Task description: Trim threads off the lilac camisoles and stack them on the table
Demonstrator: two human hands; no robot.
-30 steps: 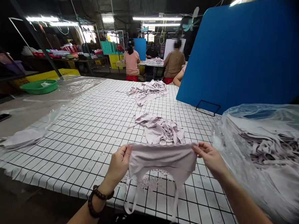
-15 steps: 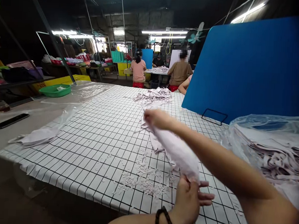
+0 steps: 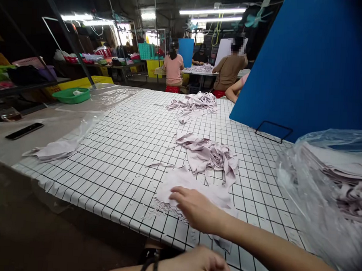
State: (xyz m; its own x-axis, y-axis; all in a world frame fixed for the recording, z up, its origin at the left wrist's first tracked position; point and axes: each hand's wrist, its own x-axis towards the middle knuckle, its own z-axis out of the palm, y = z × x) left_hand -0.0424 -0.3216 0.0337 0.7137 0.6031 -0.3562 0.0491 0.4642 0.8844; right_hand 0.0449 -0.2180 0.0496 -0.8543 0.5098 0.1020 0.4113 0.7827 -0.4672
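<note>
A pale lilac garment (image 3: 193, 184) lies flat on the checked tablecloth (image 3: 122, 156) near the front edge. My right hand (image 3: 197, 209) rests on it, palm down with fingers stretched out, reaching in from the right. My left hand (image 3: 202, 268), a bead bracelet at its wrist, is low at the table's near edge with fingers curled; what they hold is hidden. Just beyond the flat garment is a crumpled pile of lilac garments (image 3: 212, 153). Small fabric snippets (image 3: 165, 207) lie by my right hand.
At the right, a clear plastic bag of lilac pieces (image 3: 333, 180) sits before an upright blue board (image 3: 309, 65). Another garment pile (image 3: 194, 104) lies farther back. Left: a loose lilac piece (image 3: 55, 149), a phone (image 3: 25, 130), a green basin (image 3: 69, 95). People sit at a far table.
The garment was held up and spread between both hands, then swung across. Now it lies flat on the table under my right hand, and my left hand has dropped below the table edge.
</note>
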